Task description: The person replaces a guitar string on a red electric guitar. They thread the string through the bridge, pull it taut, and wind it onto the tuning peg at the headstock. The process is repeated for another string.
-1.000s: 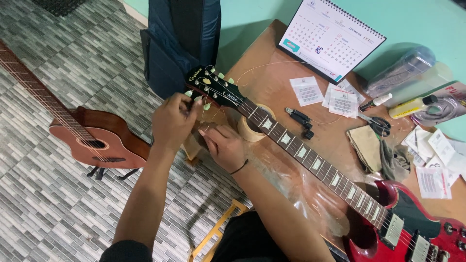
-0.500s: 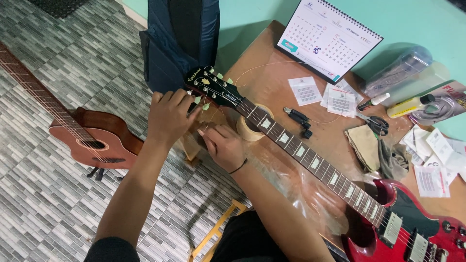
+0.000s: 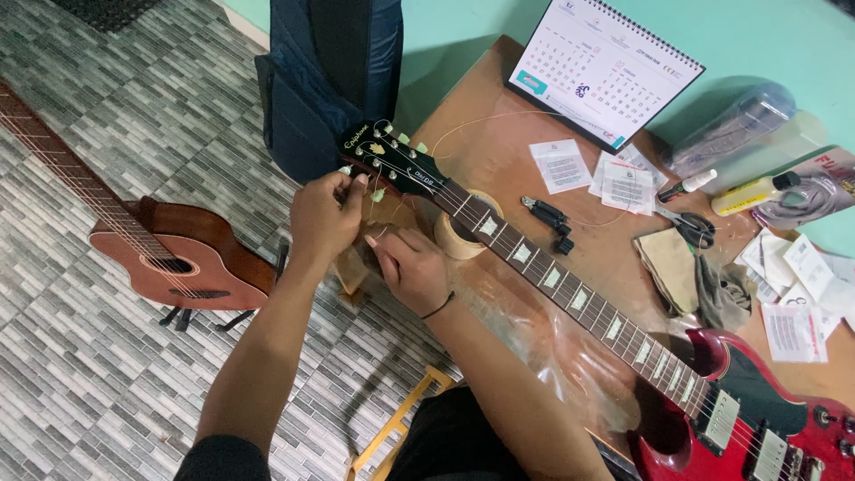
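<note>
Red electric guitar (image 3: 570, 294) lies across the wooden table (image 3: 499, 151), its black headstock (image 3: 392, 165) overhanging the far-left edge. Left hand (image 3: 325, 214) is closed, fingers pinching a pale tuning peg (image 3: 361, 178) on the headstock's near side. Right hand (image 3: 410, 267) is curled just below the neck, beside the tape roll (image 3: 463, 236); whether it grips anything cannot be told. An acoustic guitar (image 3: 151, 240) stands on the tiled floor at left.

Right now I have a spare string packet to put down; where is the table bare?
Bare brown table lies between the red electric guitar's neck and the standing desk calendar. The right end is crowded: white paper packets, black scissors, folded cloths.
</note>
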